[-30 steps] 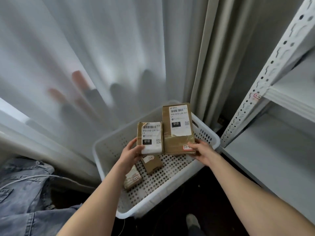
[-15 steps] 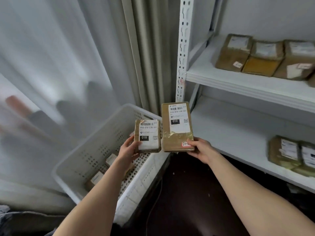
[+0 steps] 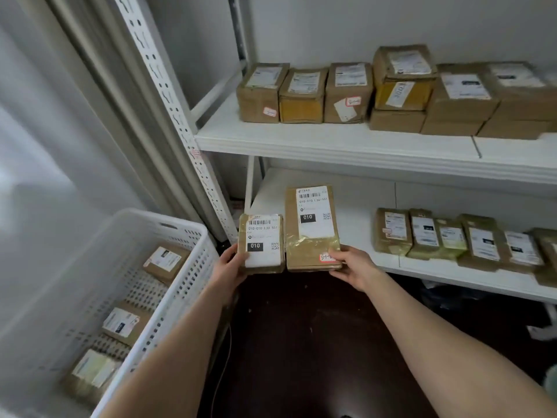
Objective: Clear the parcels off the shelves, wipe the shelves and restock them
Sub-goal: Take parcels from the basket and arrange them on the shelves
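Both held parcels have swung away from above the basket, where they were a second ago, and are now in front of the lower shelf (image 3: 355, 206), at its bare left end; restocking looks like the step in hand. The upper shelf (image 3: 331, 140), directly above the lower shelf, carries a line of boxes. The basket (image 3: 168, 220), left of and below the lower shelf, has a few parcels lying in it. A row of parcels (image 3: 452, 236) fills the right part of the lower shelf, labels up. The tall parcel (image 3: 312, 227) hangs just before the lower shelf's front edge, pinched at its bottom right corner by the right hand (image 3: 352, 265), thumb on the label face and fingers beneath. The small parcel (image 3: 261, 244), close against its left side, is pinched the same way at its bottom left corner by the left hand (image 3: 229, 267). To do this well, slide each parcel flat onto the bare left end, one at a time. Keep the labels up, and line them up with the row without nudging it.
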Tool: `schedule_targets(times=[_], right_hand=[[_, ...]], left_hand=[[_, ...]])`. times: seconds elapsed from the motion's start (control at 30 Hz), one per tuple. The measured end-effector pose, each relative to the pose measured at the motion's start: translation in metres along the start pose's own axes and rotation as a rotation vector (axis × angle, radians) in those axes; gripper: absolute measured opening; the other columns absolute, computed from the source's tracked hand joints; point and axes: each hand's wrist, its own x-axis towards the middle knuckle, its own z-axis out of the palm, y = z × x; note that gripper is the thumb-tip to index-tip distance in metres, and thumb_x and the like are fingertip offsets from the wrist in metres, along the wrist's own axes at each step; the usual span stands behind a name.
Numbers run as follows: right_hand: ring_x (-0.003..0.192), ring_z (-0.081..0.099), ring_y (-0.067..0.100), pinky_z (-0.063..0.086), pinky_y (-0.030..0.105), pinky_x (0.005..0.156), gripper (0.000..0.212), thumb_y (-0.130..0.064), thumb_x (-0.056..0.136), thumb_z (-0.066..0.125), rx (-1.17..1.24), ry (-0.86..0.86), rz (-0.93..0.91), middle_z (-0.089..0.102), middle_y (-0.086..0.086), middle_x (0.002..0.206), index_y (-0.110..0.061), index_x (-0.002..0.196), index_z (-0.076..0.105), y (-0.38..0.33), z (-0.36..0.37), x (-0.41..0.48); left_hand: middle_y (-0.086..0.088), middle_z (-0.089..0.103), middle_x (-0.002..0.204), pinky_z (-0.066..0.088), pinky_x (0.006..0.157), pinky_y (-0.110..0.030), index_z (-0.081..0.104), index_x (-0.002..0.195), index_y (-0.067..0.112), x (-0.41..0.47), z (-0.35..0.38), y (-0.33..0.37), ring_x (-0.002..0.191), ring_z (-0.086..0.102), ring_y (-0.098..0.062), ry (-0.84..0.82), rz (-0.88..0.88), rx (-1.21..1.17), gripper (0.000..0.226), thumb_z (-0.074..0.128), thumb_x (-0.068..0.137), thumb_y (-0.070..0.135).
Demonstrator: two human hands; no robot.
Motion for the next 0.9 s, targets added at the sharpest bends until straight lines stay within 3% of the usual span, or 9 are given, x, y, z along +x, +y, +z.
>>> schedule_targets(times=[0.1, 0.23, 0.43, 0.57, 0.67, 0.77, 0.9], right_hand=[[0.101, 0.065, 0.022, 0.053, 0.038, 0.086, 0.033, -0.008, 0.087, 0.070, 0.017, 0.031, 0.012, 0.069, 0.009, 0.105, -0.013, 0.117, 0.059, -0.004, -0.049, 0.006], [0.101, 0.065, 0.022, 0.054, 0.035, 0.080, 0.031, -0.010, 0.087, 0.071, 0.047, 0.058, 0.051, 0.069, 0.009, 0.108, -0.013, 0.116, 0.059, -0.003, -0.094, 0.020], [0.099, 0.066, 0.022, 0.053, 0.038, 0.087, 0.021, -0.010, 0.087, 0.070, 0.072, 0.116, 0.104, 0.070, 0.010, 0.104, -0.015, 0.104, 0.060, -0.003, -0.122, 0.057], [0.098, 0.062, 0.015, 0.052, 0.029, 0.086, 0.017, -0.017, 0.087, 0.072, 0.019, 0.195, 0.114, 0.069, 0.003, 0.101, -0.021, 0.100, 0.062, -0.013, -0.125, 0.091], [0.100, 0.062, 0.015, 0.054, 0.027, 0.084, 0.027, -0.018, 0.085, 0.074, 0.023, 0.258, 0.113, 0.069, 0.005, 0.105, -0.018, 0.109, 0.062, -0.017, -0.125, 0.129], [0.089, 0.063, 0.016, 0.055, 0.027, 0.079, 0.037, -0.017, 0.083, 0.077, 0.065, 0.344, 0.111, 0.070, 0.009, 0.108, -0.015, 0.116, 0.063, -0.015, -0.121, 0.175], [0.074, 0.059, 0.015, 0.056, 0.031, 0.075, 0.032, -0.014, 0.086, 0.073, 0.026, 0.451, 0.103, 0.069, 0.014, 0.107, -0.011, 0.116, 0.065, 0.002, -0.125, 0.242]], left_hand=[[-0.002, 0.064, 0.122, 0.051, 0.073, -0.025, 0.055, 0.130, 0.027, 0.009, 0.043, -0.015, 0.097, 0.063, -0.015, -0.021, -0.026, 0.026, 0.040, 0.062, 0.091, 0.023], [-0.003, 0.065, 0.115, 0.049, 0.082, -0.031, 0.060, 0.123, 0.023, 0.027, 0.092, -0.031, 0.103, 0.060, -0.020, 0.009, -0.068, 0.057, 0.032, 0.062, 0.091, 0.023], [-0.002, 0.065, 0.106, 0.051, 0.077, -0.030, 0.058, 0.122, 0.019, 0.066, 0.131, -0.038, 0.104, 0.060, -0.023, 0.023, -0.129, 0.105, 0.033, 0.063, 0.090, 0.022], [-0.005, 0.064, 0.112, 0.052, 0.073, -0.029, 0.059, 0.121, 0.019, 0.107, 0.146, -0.037, 0.105, 0.059, -0.023, 0.008, -0.165, 0.110, 0.032, 0.064, 0.090, 0.022], [-0.004, 0.063, 0.112, 0.052, 0.078, -0.032, 0.058, 0.123, 0.019, 0.151, 0.155, -0.037, 0.108, 0.059, -0.023, 0.000, -0.199, 0.118, 0.034, 0.064, 0.090, 0.022], [-0.007, 0.061, 0.120, 0.052, 0.084, -0.034, 0.056, 0.128, 0.019, 0.200, 0.164, -0.044, 0.110, 0.059, -0.024, -0.034, -0.226, 0.142, 0.040, 0.064, 0.089, 0.024], [-0.006, 0.063, 0.119, 0.050, 0.093, -0.035, 0.056, 0.130, 0.019, 0.265, 0.182, -0.070, 0.106, 0.059, -0.021, -0.058, -0.243, 0.186, 0.041, 0.063, 0.090, 0.025]])
